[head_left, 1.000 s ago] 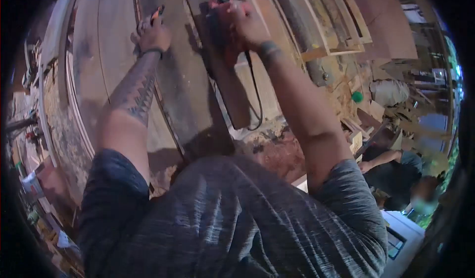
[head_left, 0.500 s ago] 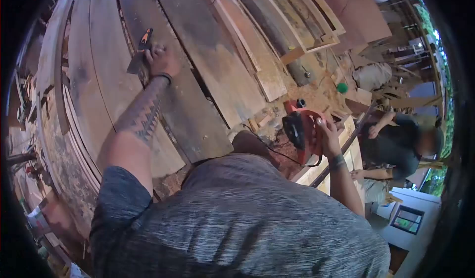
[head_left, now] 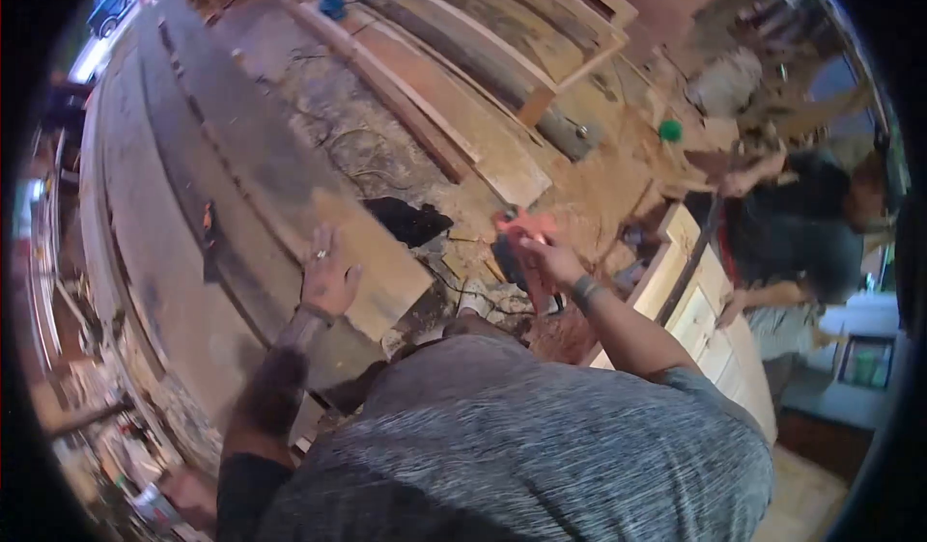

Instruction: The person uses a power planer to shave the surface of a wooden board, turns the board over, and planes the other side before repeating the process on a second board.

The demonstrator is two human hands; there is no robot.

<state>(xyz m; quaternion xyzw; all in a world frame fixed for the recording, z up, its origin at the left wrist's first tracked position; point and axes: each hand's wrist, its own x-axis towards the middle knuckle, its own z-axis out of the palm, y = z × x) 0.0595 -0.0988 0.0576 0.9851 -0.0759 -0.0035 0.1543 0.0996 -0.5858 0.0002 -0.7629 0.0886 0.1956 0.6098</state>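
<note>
Red-and-black power tool (head_left: 529,243): in the right hand (head_left: 552,260), fingers closed round its upper part, held out ahead of the torso. Right arm reaches forward and inward; dark band at the wrist.

Left hand (head_left: 331,281): palm down on a broad brown wooden board (head_left: 386,286), empty, fingers a little apart and pointing away from the body; ring on one finger, forearm slanting up from the lower left.

Orange-and-black-handled hand tool with a dark flat blade (head_left: 208,222): lying on the boards, left of the left fingers, untouched.

Black crumpled-looking item (head_left: 407,221): between the two hands, beyond the left fingertips.

Bright green round item (head_left: 670,131): beyond the right fingers, to their right.

Dark-shirted person (head_left: 797,219): well right of the right fingers.
</note>
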